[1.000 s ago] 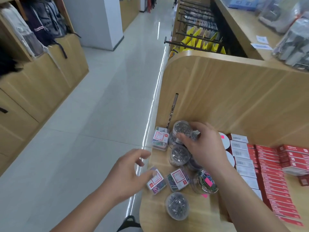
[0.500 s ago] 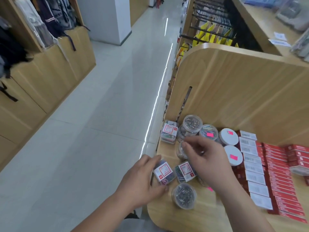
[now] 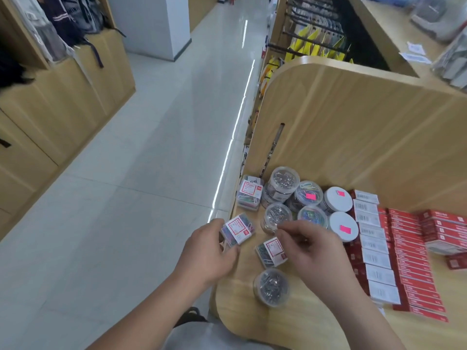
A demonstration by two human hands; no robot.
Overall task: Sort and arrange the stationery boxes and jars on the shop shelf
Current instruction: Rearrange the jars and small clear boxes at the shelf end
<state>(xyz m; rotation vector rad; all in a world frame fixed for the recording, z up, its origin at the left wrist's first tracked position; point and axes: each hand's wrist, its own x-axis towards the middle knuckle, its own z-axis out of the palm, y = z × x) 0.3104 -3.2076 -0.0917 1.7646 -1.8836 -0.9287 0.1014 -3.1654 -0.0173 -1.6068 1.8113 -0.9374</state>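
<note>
My left hand (image 3: 211, 253) grips a small clear box of coloured paper clips (image 3: 237, 229) at the shelf's left edge, lifted a little off the wood. My right hand (image 3: 308, 246) hovers with curled fingers over a second small clip box (image 3: 271, 251), fingertips touching it and close to a clear jar of silver clips (image 3: 278, 218). Another silver-clip jar (image 3: 271, 287) stands nearest me. More jars (image 3: 284, 183) and a third clip box (image 3: 250, 193) cluster at the back left corner. Two white-lidded jars (image 3: 338, 198) stand beside them.
The wooden shelf (image 3: 252, 322) has a tall curved back panel (image 3: 353, 127). Rows of red and white staple boxes (image 3: 394, 248) fill its right side. To the left the shelf edge drops to a tiled aisle floor (image 3: 139, 185), with wooden cabinets (image 3: 50, 109) beyond.
My left hand has closed on the small clip box and raised it slightly. My right hand drew back from the jars at the rear toward the second box nearer me.
</note>
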